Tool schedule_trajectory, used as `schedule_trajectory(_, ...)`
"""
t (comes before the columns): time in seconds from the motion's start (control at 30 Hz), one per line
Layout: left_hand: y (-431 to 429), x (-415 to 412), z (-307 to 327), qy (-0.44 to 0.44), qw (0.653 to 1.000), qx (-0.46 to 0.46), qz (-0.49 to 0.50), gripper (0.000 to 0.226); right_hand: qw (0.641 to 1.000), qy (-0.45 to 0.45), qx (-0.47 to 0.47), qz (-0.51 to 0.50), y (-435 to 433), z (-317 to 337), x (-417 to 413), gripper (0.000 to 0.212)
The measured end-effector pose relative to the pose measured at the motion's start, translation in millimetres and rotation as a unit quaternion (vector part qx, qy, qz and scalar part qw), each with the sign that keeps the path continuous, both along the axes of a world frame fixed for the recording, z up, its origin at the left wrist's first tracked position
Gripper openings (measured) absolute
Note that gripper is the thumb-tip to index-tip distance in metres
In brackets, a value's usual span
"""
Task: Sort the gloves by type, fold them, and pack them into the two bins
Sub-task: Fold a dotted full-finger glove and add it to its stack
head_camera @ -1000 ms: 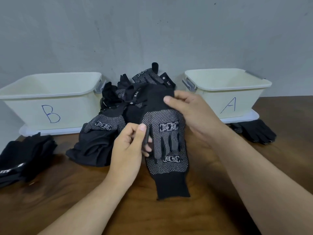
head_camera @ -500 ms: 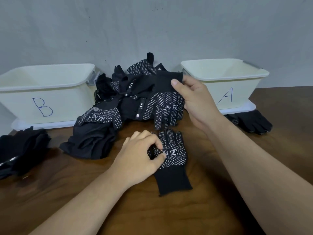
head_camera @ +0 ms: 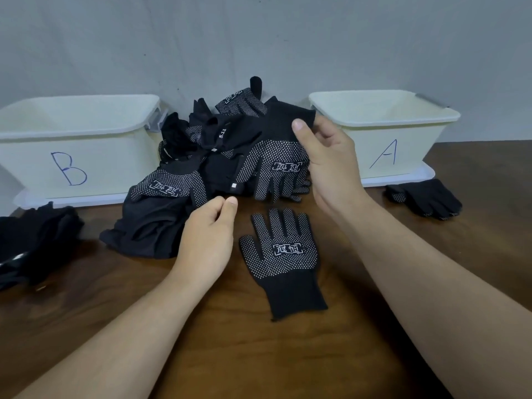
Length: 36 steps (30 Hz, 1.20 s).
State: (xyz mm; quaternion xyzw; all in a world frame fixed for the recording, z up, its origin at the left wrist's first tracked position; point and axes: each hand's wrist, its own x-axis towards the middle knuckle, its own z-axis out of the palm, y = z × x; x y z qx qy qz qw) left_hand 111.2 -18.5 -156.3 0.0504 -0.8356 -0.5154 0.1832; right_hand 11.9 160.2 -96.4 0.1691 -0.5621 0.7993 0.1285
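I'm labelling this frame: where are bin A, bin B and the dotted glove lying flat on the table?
Bin A (head_camera: pixel 414 156): head view, front wall.
Bin B (head_camera: pixel 115 168): head view, front wall.
Flat glove (head_camera: pixel 283 266): head view, dotted palm.

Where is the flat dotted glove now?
Head view, centre: the flat dotted glove lies on the table, just right of the left hand, in front of the right hand's held glove.
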Motion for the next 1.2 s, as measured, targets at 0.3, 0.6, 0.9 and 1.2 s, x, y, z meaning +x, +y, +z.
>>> schedule_trajectory(0.3, -1.5, -1.5, -1.6, 0.000, 1.000, 0.016, 0.004, 0.042, 0.999, -0.017, 0.037, 0.014, -1.6, -14.9, 6.9, 0.022)
schedule_trajectory(0.6, 0.0, -0.8, 1.9, 0.012, 1.000, 0.017, 0.017, 0.048, 0.991, -0.048, 0.091, 0.080, 25.6, -38.8, 49.3, 0.015)
schedule_trajectory(0.9, -0.6, -2.1, -5.3, -0.005, 0.999, 0.011, 0.031, 0.040, 0.887, 0.008, 0.410, 0.214, 68.4, -49.4, 76.9, 0.045)
schedule_trajectory(1.2, 3.7, 10.9, -1.9, -0.034, 0.998, -0.046, -0.017, 0.019, 0.819, 0.062, 0.533, 0.204, 68.8, -49.1, 74.5, 0.018)
